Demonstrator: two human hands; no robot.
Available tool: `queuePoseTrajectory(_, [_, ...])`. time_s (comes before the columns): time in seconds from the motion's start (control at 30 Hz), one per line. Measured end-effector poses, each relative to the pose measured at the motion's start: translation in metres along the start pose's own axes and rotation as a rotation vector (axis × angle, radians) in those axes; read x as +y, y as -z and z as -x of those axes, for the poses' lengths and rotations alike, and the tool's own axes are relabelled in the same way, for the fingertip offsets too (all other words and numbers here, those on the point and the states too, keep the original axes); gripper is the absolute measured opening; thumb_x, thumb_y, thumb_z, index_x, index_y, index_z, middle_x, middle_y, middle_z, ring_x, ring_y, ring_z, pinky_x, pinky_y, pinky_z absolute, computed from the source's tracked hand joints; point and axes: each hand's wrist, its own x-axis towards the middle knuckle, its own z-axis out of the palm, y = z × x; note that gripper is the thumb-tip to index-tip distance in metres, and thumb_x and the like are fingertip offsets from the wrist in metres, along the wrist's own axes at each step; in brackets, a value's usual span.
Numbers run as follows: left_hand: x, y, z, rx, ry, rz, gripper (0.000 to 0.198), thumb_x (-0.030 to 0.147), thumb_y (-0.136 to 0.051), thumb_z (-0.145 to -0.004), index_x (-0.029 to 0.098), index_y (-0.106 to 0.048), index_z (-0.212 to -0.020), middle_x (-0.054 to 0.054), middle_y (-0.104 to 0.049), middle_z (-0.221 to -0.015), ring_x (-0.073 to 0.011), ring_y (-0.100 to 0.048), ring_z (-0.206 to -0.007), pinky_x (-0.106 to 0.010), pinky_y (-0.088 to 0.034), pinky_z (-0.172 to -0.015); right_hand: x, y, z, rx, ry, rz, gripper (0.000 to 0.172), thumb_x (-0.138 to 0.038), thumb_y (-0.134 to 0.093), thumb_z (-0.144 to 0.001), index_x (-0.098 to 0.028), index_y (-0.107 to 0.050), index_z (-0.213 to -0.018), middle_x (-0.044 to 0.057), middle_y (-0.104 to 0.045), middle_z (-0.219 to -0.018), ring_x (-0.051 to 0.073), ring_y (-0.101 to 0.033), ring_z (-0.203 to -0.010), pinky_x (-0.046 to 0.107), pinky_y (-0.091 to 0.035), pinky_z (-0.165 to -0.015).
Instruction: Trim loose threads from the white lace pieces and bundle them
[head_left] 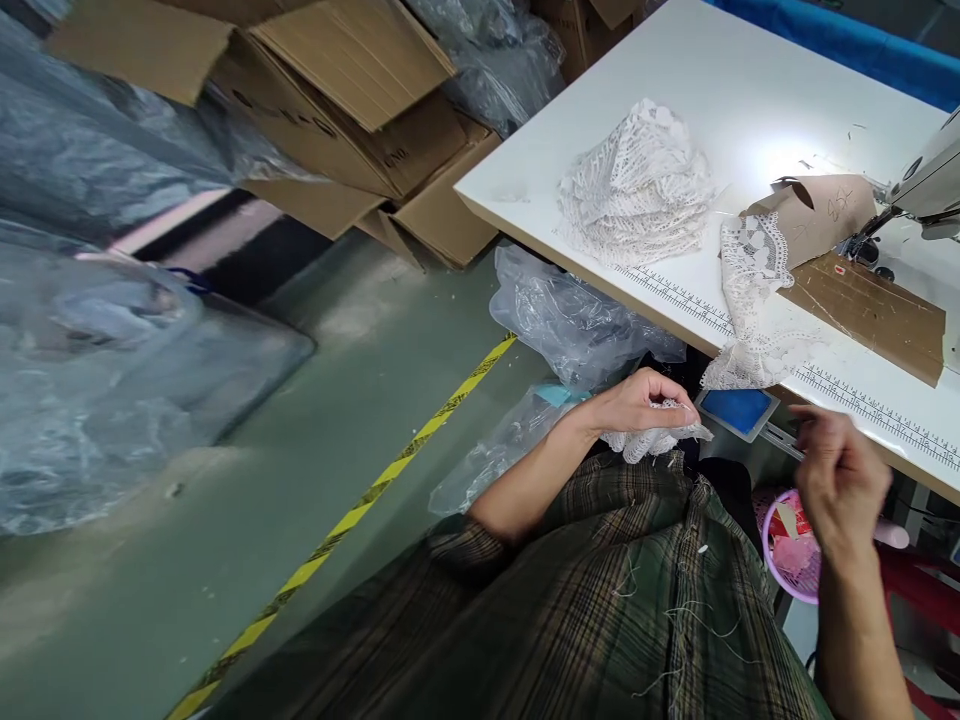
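Note:
My left hand (646,400) is closed on a bunched piece of white lace (637,442) above my lap, just off the table's front edge. To the right, my right hand (841,472) is raised near that edge with its fingers curled; motion blurs them, so whether they pinch anything cannot be made out. Between the hands, another lace piece (750,300) lies on the table and reaches over its edge. A heap of white lace (637,190) rests farther back on the white table (525,180).
A sewing machine (930,180) stands at the right, beside brown card (870,315) and a marked paper piece (829,210). A pink basket (806,580) with scraps is below. Cardboard boxes (352,110) and plastic bags (97,390) occupy the left floor, near yellow-black tape (360,512).

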Motion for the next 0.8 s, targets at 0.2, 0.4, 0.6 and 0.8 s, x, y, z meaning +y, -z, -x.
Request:
queuePoseTrajectory(0.2, [-0.004,-0.006,-0.003,-0.01,0.025,0.101,0.042,0.051,-0.079,-0.071,0.01,-0.077,-0.082,-0.008,-0.075,-0.081,-0.0128,-0.064,-0.071,-0.021,-0.048,-0.066,0.026,0.035,-0.032,0.274,0.134,0.423,0.029,-0.041,-0.059,-0.091,-0.018,-0.073,-0.102,0.018,-0.063,-0.103,0.037,-0.057,-0.105,0.058,-0.044,-0.087])
queuePoseTrajectory(0.4, [-0.017,-0.02,0.0,-0.026,0.073,0.236,0.054,0.062,-0.078,-0.068,0.01,-0.076,-0.081,-0.006,-0.071,-0.075,-0.011,-0.06,-0.065,-0.021,-0.046,-0.061,-0.009,-0.026,0.017,-0.299,0.071,-0.317,0.041,-0.038,-0.068,-0.086,-0.023,-0.065,-0.124,0.01,-0.07,-0.109,0.024,-0.066,-0.098,0.044,-0.054,-0.087])
queuePoseTrajectory(0.6, [-0.056,-0.017,0.009,0.16,0.114,0.122,0.062,0.068,-0.061,-0.082,0.013,-0.069,-0.111,-0.011,-0.07,-0.109,-0.0194,-0.065,-0.098,-0.029,-0.05,-0.084,0.022,-0.062,0.041,-0.663,-0.549,-0.709,0.047,-0.059,-0.073,-0.073,-0.015,-0.074,-0.091,0.006,-0.074,-0.079,0.018,-0.064,-0.065,0.031,-0.052,-0.062])
queuePoseTrajectory(0.8, [-0.083,-0.005,0.025,0.289,0.152,-0.431,0.044,0.039,-0.068,-0.081,0.016,-0.061,-0.118,-0.013,-0.065,-0.126,-0.0272,-0.06,-0.118,-0.038,-0.044,-0.103,0.043,-0.055,0.035,-0.551,-0.694,-0.79,0.051,-0.062,-0.08,-0.064,-0.018,-0.072,-0.088,0.004,-0.073,-0.074,0.015,-0.06,-0.06,0.028,-0.049,-0.059])
